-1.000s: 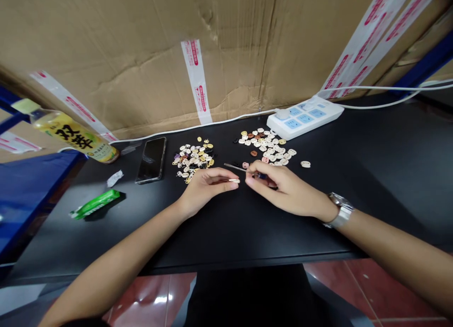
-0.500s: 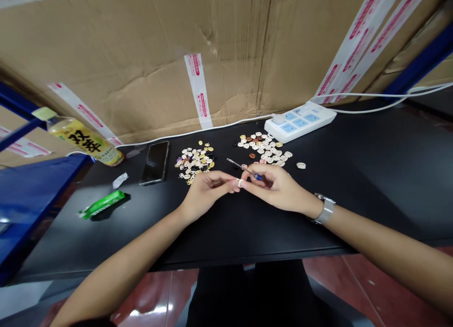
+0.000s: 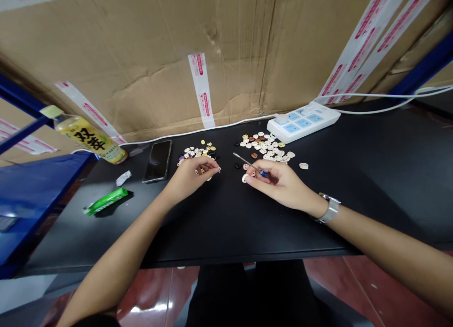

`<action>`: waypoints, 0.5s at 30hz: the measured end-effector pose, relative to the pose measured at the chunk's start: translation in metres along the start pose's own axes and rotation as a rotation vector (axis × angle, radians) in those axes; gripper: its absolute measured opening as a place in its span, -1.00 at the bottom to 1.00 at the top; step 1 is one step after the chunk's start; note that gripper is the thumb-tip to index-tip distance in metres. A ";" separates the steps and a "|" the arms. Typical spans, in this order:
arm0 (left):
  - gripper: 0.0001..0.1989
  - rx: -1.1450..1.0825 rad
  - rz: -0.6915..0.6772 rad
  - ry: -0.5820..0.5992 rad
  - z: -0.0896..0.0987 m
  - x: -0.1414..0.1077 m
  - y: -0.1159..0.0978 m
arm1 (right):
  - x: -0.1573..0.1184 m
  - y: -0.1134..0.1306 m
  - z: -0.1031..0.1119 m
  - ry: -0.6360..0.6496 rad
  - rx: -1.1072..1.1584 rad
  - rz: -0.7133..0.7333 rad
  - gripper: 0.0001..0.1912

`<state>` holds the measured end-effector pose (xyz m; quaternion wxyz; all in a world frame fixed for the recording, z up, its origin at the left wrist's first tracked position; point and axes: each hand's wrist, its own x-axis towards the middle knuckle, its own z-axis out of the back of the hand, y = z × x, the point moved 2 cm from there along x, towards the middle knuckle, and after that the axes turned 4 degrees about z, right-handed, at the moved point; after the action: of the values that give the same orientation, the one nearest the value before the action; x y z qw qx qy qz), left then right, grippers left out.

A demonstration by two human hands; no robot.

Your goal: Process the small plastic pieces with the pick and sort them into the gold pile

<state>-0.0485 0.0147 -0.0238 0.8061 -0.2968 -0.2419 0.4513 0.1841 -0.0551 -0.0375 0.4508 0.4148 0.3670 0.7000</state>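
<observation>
My right hand [image 3: 279, 181] is closed around a small screwdriver [image 3: 247, 161] with a blue handle, its metal shaft pointing up and left. Between its thumb and finger sits a white, oval, button-like piece [image 3: 244, 178]. My left hand [image 3: 193, 176] hovers at the near edge of the left pile of small pieces [image 3: 194, 152], thumb and fingertips pinched together. Something tiny shows at those fingertips, too small to name. Beyond my right hand lies a second pile of oval pieces [image 3: 272, 150], mostly white with some brown, yellow and black.
A phone [image 3: 157, 161], a green wrapper pack [image 3: 108, 201], a paper scrap [image 3: 123, 178] and a leaning drink bottle [image 3: 90, 137] are on the left. A white power strip [image 3: 302, 123] with cables lies at the back, before a cardboard wall [image 3: 148, 58].
My hands have come apart. The left one moved left to its pile, while the right keeps the screwdriver and the white piece. The view shifted slightly.
</observation>
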 end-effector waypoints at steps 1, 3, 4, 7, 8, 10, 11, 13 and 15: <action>-0.82 0.063 -0.002 0.017 0.003 0.002 0.004 | 0.000 0.000 0.000 0.002 0.001 -0.003 -0.73; -0.81 0.137 -0.023 0.023 0.007 0.005 0.010 | 0.000 0.000 0.000 0.008 0.008 -0.009 -0.74; -0.81 0.158 -0.053 0.001 0.008 0.005 0.011 | 0.000 0.000 0.000 0.008 0.015 -0.010 -0.74; -0.78 0.181 -0.186 -0.126 0.008 0.003 0.005 | -0.001 0.001 0.000 0.011 0.024 -0.006 -0.74; -0.78 0.165 -0.221 -0.163 0.006 0.001 0.001 | -0.001 0.001 0.001 0.014 0.025 -0.004 -0.74; -0.81 0.090 -0.260 -0.160 0.001 -0.004 -0.009 | -0.001 0.001 0.000 0.031 0.038 -0.002 -0.74; -0.81 0.037 -0.273 -0.108 -0.004 -0.007 -0.014 | 0.000 0.001 0.000 0.042 0.051 -0.003 -0.74; -0.75 -0.072 -0.305 0.018 -0.015 -0.013 -0.024 | 0.000 0.001 -0.002 0.069 0.078 -0.004 -0.73; -0.70 -0.129 -0.319 0.078 -0.025 -0.018 -0.030 | 0.001 0.002 -0.004 0.097 0.099 0.005 -0.73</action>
<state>-0.0233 -0.0204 -0.0231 0.8554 -0.3231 -0.2832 0.2893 0.1800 -0.0558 -0.0370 0.4096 0.4033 0.4216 0.7013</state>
